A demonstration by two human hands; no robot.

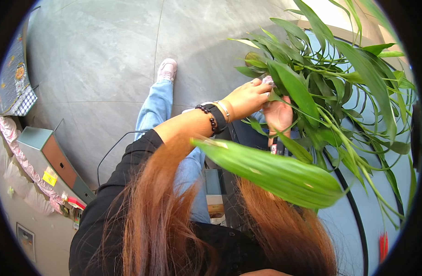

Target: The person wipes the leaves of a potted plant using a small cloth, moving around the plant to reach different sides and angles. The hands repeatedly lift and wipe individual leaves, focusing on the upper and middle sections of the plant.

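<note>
Among the long green leaves of a potted-looking leafy plant [323, 69], my two hands meet at its left side. My left hand [248, 97], with bracelets and a black band at the wrist, has its fingers closed on a crumpled pale pinkish wad [268, 81], like a tissue or cloth. Just below it and to the right, my right hand [278, 116] is turned palm up, close under the leaves. Its fingers are partly hidden by foliage and by my left hand, so their grip is unclear. One broad leaf [270, 172] passes in front of my right forearm.
Pale blue panels with a black curved edge [358, 216] lie behind the plant at the right. Grey floor tiles [96, 60] spread to the left. A box-like cabinet [59, 158] stands at the lower left, near a dark cable [110, 154]. Long hair hangs in front of me.
</note>
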